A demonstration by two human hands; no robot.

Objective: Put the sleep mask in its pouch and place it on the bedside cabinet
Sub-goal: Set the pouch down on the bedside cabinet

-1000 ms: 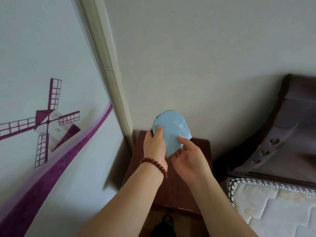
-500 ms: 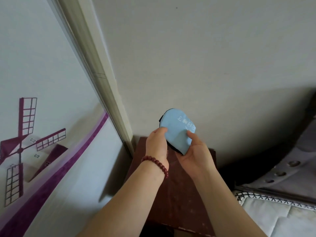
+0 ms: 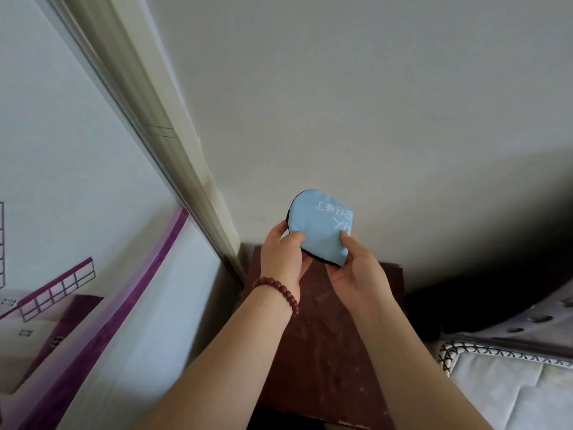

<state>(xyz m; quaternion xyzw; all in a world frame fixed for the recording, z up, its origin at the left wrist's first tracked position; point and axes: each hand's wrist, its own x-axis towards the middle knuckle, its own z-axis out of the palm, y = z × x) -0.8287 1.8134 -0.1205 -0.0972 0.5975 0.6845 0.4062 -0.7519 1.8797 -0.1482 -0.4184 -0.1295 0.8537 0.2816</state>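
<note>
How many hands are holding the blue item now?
2. The left hand grips the blue item at its left edge; the right hand holds its lower right side, above the cabinet.

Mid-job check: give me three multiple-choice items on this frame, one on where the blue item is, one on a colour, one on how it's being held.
1. Where is the blue fabric item?
A. Lying flat on the cabinet top
B. Held in the air above the bedside cabinet
C. On the mattress

2. What colour is the bead bracelet on the left wrist?
A. Dark red
B. Green
C. White

3. How is the blue item held?
A. By the right hand alone
B. By neither hand
C. By both the left hand and the right hand

Answers:
1 B, it sits in front of the wall, lifted clear of the brown top.
2 A, the beads are dark red.
3 C, a thumb from each hand presses on its blue face.
</note>
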